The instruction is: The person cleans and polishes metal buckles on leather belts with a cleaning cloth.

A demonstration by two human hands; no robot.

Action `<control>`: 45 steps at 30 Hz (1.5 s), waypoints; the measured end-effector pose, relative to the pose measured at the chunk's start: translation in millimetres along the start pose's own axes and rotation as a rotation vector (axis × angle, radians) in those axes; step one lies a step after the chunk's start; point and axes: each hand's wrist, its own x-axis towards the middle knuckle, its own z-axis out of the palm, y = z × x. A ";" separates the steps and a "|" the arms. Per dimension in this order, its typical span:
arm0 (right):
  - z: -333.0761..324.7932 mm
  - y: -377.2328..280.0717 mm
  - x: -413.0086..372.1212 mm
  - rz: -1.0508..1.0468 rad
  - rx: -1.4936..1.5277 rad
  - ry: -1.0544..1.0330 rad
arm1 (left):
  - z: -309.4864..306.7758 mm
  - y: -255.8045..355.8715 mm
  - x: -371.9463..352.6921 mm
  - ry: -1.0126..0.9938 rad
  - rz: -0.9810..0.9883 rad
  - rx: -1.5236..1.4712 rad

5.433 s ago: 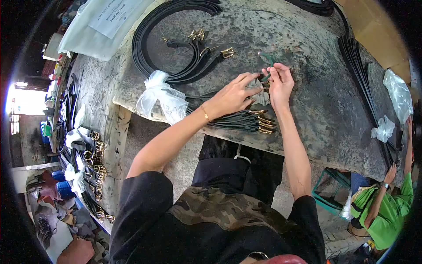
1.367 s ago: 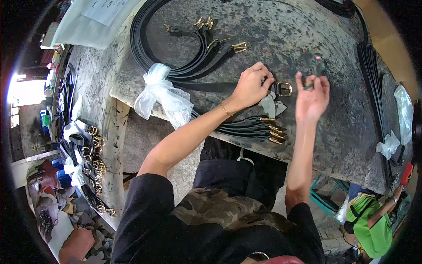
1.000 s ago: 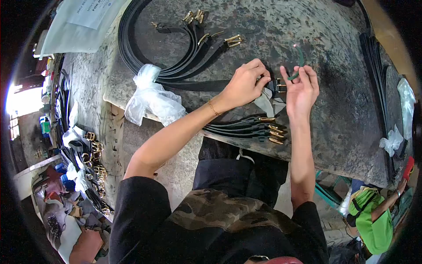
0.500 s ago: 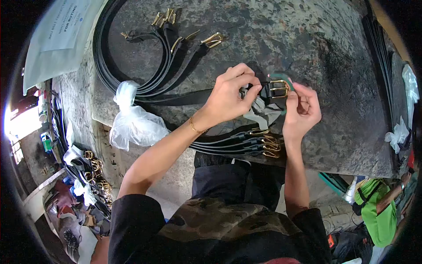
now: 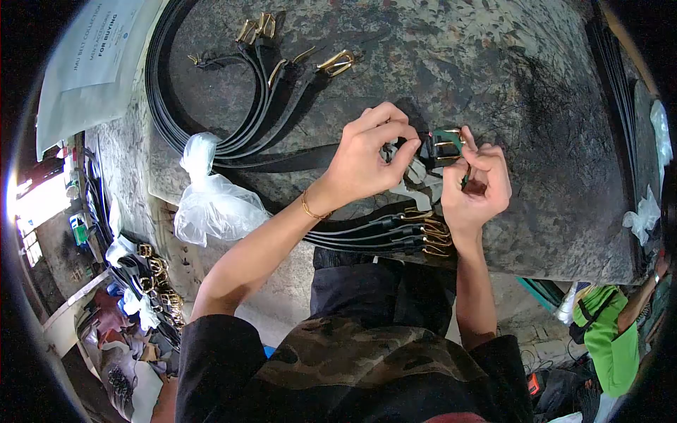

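A black belt [image 5: 289, 161] lies leftward across the worktable, its gold buckle [image 5: 438, 151] between my two hands. My left hand [image 5: 368, 151] is closed in a pinch on the belt just left of the buckle. A thin green strip [image 5: 446, 134] crosses the buckle's far side and runs down its right edge. My right hand [image 5: 479, 183] has its fingers curled round this strip, close against the buckle. Pale crumpled wrapping [image 5: 417, 185] shows under my left hand. Toward me, several black belts with gold buckles [image 5: 436, 236] lie in a row.
More black belts curve round at the far left, their gold buckles [image 5: 336, 63] on the worktable [image 5: 550, 211]. A clear plastic bag [image 5: 218, 204] wraps the bundle. A printed plastic sleeve [image 5: 92, 63] hangs over the left corner. Another belt bundle [image 5: 612, 84] lies along the right edge.
My right hand has curled further round the green strip and shifted slightly left. The strip now lies across the buckle. My left hand keeps its pinch in nearly the same place.
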 end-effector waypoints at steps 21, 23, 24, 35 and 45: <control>-0.2 5.1 -3.7 0.014 0.021 0.038 | 1.4 2.6 2.8 0.104 -0.019 -0.033; -3.0 2.6 -4.3 0.055 0.035 0.086 | 0.8 2.7 2.7 0.175 -0.017 -0.037; -4.4 1.8 -3.6 0.100 0.048 0.132 | -0.7 2.7 0.5 0.132 -0.054 -0.035; 4.4 11.3 13.4 0.479 0.594 0.143 | -13.1 18.1 -12.3 0.114 0.186 0.149; 3.9 11.2 12.8 0.480 0.629 0.135 | -15.0 21.0 -21.7 -0.122 -0.037 0.226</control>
